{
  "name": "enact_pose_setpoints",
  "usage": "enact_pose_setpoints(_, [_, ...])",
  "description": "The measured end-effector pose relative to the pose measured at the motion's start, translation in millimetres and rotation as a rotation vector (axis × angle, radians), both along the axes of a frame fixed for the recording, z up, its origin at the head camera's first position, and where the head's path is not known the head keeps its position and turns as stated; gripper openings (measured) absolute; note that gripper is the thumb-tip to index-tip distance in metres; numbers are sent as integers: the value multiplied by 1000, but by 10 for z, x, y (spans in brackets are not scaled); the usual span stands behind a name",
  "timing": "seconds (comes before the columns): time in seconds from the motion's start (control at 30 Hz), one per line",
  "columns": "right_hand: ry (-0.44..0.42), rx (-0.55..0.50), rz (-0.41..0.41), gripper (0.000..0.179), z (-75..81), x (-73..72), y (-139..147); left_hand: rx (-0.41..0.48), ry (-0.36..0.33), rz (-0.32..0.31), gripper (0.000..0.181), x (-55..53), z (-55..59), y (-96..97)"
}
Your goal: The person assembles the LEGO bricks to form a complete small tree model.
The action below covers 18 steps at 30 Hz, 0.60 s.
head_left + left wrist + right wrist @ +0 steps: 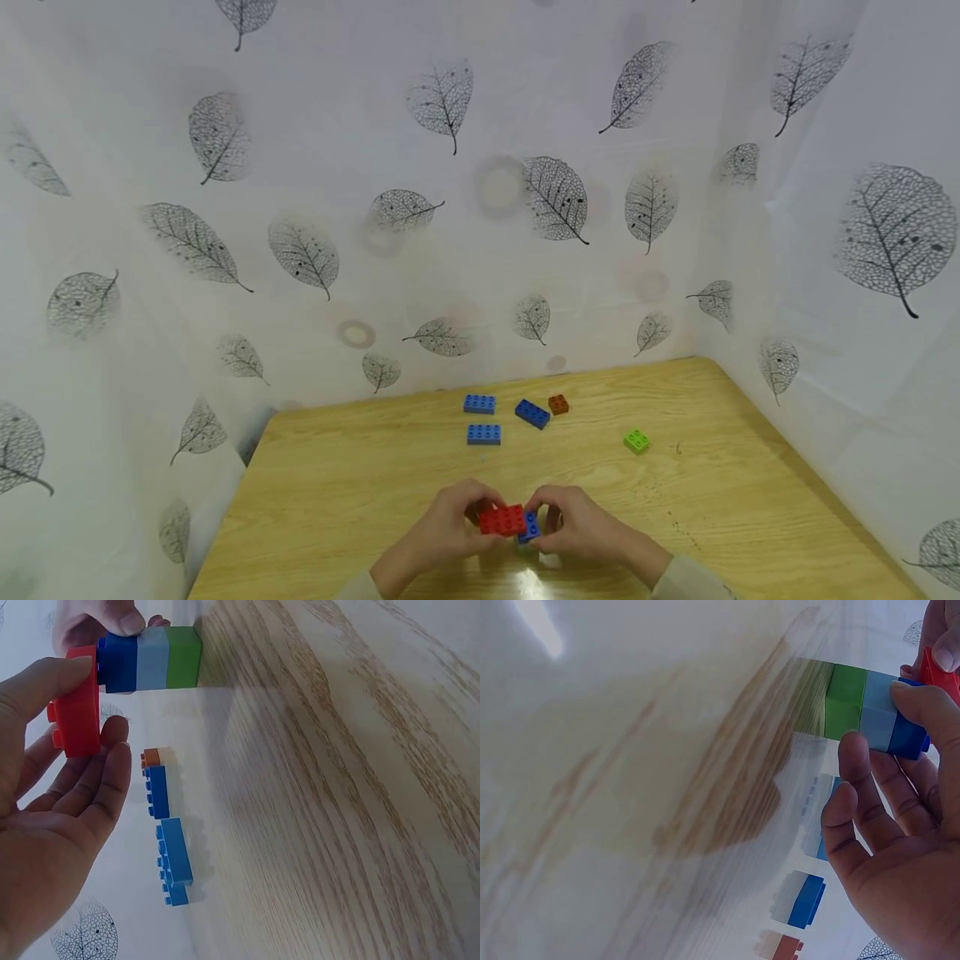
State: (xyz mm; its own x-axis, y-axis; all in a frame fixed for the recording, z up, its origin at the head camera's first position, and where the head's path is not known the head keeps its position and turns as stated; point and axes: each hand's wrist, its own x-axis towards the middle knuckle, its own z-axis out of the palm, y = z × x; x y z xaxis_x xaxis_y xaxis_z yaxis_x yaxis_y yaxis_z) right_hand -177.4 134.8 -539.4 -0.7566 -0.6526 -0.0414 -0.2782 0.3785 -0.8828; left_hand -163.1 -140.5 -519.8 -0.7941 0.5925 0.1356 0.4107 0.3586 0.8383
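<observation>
The red brick lies at the top of the block stack, its long axis running leftward from there; full seating cannot be confirmed. The left hand, left of the stack and nearer the brick, grips it, right end projecting stackward; the right hand pinches the stack's right side.

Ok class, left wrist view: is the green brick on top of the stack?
No, the green brick is lowest, beneath the light blue brick and dark blue brick.

Smooth plastic bricks, glossy woodgrain table
</observation>
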Motion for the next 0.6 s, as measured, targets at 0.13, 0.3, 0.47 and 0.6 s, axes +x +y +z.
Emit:
enact_pose_setpoints(0.13, [0, 2, -1, 25, 4, 4, -6, -1, 18, -16, 32, 13, 2, 22])
enact_pose_setpoints(0.3, [1, -1, -5, 24, 9, 13, -8, -20, 38, -12, 26, 19, 24, 54])
enact_pose_setpoints(0.47, [-1, -6, -8, 25, 14, 15, -14, -49, 3, 12, 24, 17, 43, 64])
enact_pose_setpoints(0.6, [1, 2, -8, 26, 17, 14, -13, -66, -37, 24, 24, 5, 45, 61])
